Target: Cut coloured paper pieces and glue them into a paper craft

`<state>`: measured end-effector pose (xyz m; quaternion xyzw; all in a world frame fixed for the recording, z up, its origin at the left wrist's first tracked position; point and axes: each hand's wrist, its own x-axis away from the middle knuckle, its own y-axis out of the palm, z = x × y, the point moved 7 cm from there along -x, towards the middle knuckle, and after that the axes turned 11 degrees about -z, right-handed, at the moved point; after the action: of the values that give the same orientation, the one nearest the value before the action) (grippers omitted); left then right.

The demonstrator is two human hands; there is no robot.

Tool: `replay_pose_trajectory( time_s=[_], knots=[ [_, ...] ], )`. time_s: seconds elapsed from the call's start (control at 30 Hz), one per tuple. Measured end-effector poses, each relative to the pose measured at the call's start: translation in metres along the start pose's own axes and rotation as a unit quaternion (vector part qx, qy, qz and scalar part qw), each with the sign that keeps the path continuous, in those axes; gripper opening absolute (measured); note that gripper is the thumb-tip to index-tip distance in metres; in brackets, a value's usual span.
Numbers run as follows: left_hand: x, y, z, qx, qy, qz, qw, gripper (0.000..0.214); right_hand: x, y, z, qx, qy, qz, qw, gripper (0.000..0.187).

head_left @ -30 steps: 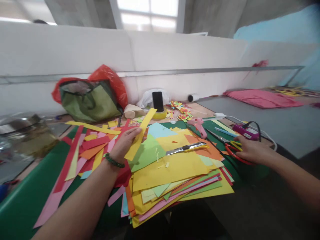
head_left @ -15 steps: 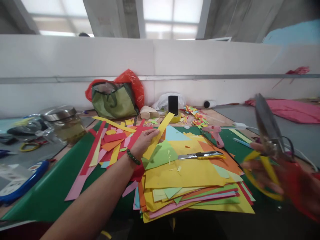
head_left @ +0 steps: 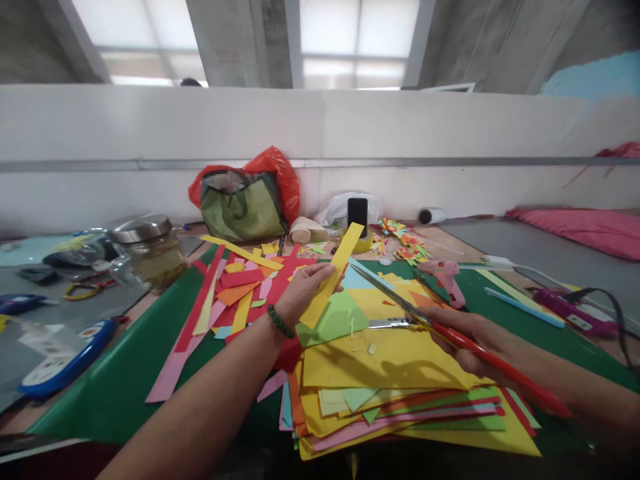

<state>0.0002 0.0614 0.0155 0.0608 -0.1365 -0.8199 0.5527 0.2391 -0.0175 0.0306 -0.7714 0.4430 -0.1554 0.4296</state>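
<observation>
My left hand (head_left: 311, 287), with a green bead bracelet at the wrist, pinches a yellow paper strip (head_left: 336, 272) held slanting over the paper stack. In my right hand (head_left: 463, 337) is a pair of red-handled scissors (head_left: 495, 360), its blades pointing left toward the strip but apart from it. Beneath both hands lies a stack of coloured paper (head_left: 385, 367), yellow sheet on top with small scraps. A utility knife (head_left: 387, 323) rests on the stack, partly hidden behind the scissors and right hand.
Cut strips and scraps (head_left: 240, 293) cover the green mat (head_left: 100, 373) at left. Behind are a glass jar (head_left: 150, 257), a green bag (head_left: 245, 210), a phone (head_left: 357, 212) and paper flowers (head_left: 410, 247). A pink glue gun (head_left: 447, 277) and a blue stick (head_left: 523, 307) lie right.
My right hand has brought the scissors in from the far right to above the stack, near the strip. My left hand still holds the yellow strip. The view has shifted slightly.
</observation>
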Motion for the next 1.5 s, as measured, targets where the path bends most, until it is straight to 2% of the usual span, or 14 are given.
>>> replay_pose_trajectory(
  time_s=[0.07, 0.1, 0.43, 0.67, 0.87, 1.13, 1.5],
  knots=[
    [0.000, 0.001, -0.002, 0.003, 0.001, -0.011, 1.000, 0.023, -0.002, 0.010, 0.006, -0.059, 0.067, -0.079, 0.993, 0.078],
    [-0.001, 0.000, -0.003, 0.005, 0.000, -0.015, 1.000, 0.025, -0.001, 0.012, 0.006, -0.061, 0.082, -0.090, 0.991, 0.080],
    [-0.005, 0.000, -0.006, 0.016, 0.004, -0.029, 0.999, 0.028, -0.008, 0.017, 0.004, -0.068, 0.104, -0.123, 0.984, 0.089],
    [-0.004, 0.003, -0.008, -0.015, -0.006, -0.053, 0.998, 0.026, -0.019, 0.015, -0.001, -0.012, 0.081, -0.101, 0.992, 0.086],
    [-0.004, 0.005, -0.011, 0.014, -0.020, -0.050, 0.998, 0.023, -0.020, 0.016, -0.001, 0.008, 0.084, -0.107, 0.991, 0.082],
    [-0.004, 0.005, -0.007, -0.007, -0.009, -0.064, 0.998, 0.022, -0.021, 0.014, -0.001, -0.019, 0.086, -0.109, 0.990, 0.083],
    [-0.002, 0.007, -0.008, -0.050, -0.039, -0.068, 0.996, 0.022, -0.021, 0.015, -0.002, -0.028, 0.118, -0.114, 0.986, 0.082]
  ],
)
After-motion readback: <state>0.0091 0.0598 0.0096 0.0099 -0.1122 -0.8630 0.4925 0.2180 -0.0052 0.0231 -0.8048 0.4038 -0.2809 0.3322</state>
